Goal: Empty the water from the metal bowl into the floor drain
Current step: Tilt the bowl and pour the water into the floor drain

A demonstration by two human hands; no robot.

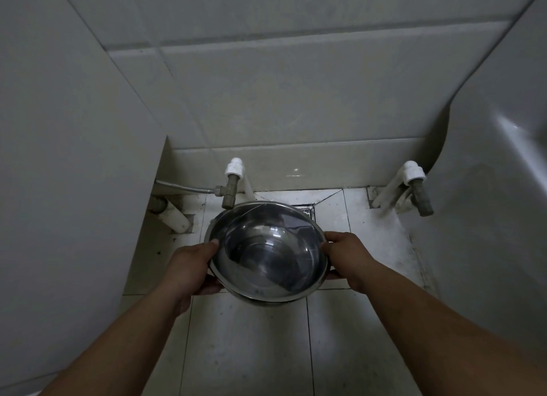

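A round metal bowl (pixel 266 253) with clear water in it is held above the tiled floor, roughly level. My left hand (pixel 191 265) grips its left rim, thumb on top of the edge and fingers under the bowl. My right hand (pixel 347 256) grips the right rim the same way. Just beyond the bowl's far edge lies the square metal floor drain (pixel 306 211); the bowl covers most of it and only its far right corner shows.
Two brass valves on white pipes stick out of the back wall, one at the left (pixel 231 188) close to the bowl's far rim, one at the right (pixel 420 194). A white appliance side (pixel 74 158) bounds the left, a curved white fixture (pixel 497 188) the right.
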